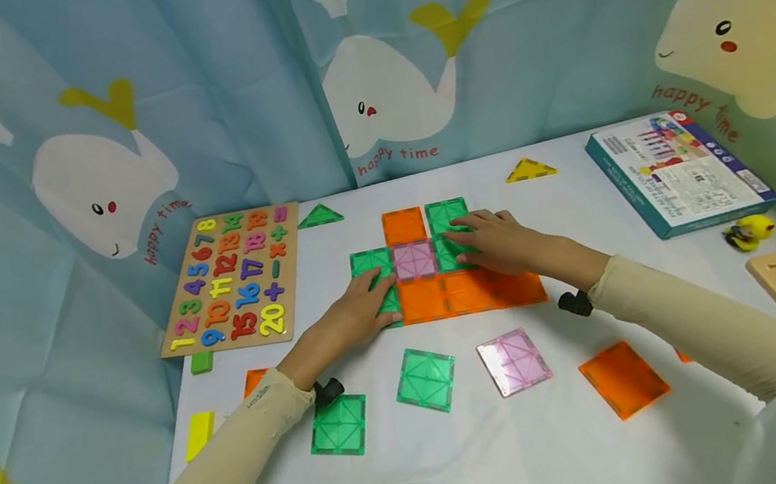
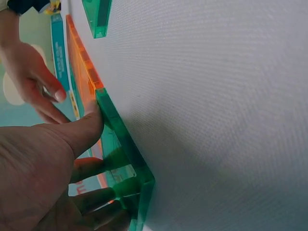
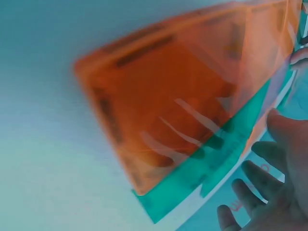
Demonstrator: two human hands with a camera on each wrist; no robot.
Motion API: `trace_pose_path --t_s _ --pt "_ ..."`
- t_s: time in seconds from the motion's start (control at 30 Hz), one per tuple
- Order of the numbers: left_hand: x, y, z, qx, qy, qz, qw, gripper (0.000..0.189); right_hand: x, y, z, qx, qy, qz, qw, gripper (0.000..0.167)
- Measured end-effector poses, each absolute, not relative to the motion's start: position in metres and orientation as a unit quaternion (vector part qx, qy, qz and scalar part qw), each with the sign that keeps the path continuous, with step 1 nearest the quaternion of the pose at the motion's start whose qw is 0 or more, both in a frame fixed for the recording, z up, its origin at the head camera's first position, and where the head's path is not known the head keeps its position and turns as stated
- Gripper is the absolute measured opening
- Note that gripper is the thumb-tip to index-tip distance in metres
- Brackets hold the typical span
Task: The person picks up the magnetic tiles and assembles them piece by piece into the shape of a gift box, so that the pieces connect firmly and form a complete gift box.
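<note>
Translucent magnetic tiles form a joined flat patch on the white table. My left hand (image 1: pixel 361 312) rests at its left side, the thumb on the near edge of a green tile (image 2: pixel 118 113) and the other fingers spread over it. At the right side, my right hand (image 1: pixel 496 243) reaches over two green tiles (image 1: pixel 447 212), its fingers loosely extended and spread. Between the hands sits a pink tile (image 1: pixel 414 261), with an orange tile (image 1: pixel 404 225) behind it. A row of orange tiles (image 1: pixel 470 295) runs along the near side; one corner tile (image 3: pixel 154 96) looms large in the right wrist view.
Nearer lie loose tiles: green (image 1: pixel 426 380), another green (image 1: pixel 339 426), pink (image 1: pixel 514 362) and orange (image 1: pixel 625 379). A number board (image 1: pixel 291 272) stands left, a boxed set (image 1: pixel 691 170) right. Farther back are green (image 1: pixel 321 216) and yellow triangles (image 1: pixel 530 169).
</note>
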State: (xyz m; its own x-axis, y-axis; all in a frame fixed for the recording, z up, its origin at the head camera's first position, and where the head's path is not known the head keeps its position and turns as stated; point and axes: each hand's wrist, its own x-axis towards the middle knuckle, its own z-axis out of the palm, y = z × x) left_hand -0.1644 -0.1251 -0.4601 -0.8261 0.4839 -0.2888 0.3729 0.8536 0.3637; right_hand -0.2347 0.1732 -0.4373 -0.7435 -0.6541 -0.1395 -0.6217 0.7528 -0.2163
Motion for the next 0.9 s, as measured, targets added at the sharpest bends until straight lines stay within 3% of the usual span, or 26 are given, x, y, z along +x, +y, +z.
trace_pose_path --t_s 0.57,0.9 --pt "-0.165 -0.125 -0.46 0.23 0.944 0.144 0.186 0.075 -0.252 0.117 -0.452 -0.325 0.932 -0.08 0.136 0.069" --pt "-0.164 -0.124 -0.458 0.222 0.946 0.143 0.189 0.074 -0.251 0.128 -0.453 -0.302 0.939 -0.057 0.157 0.072"
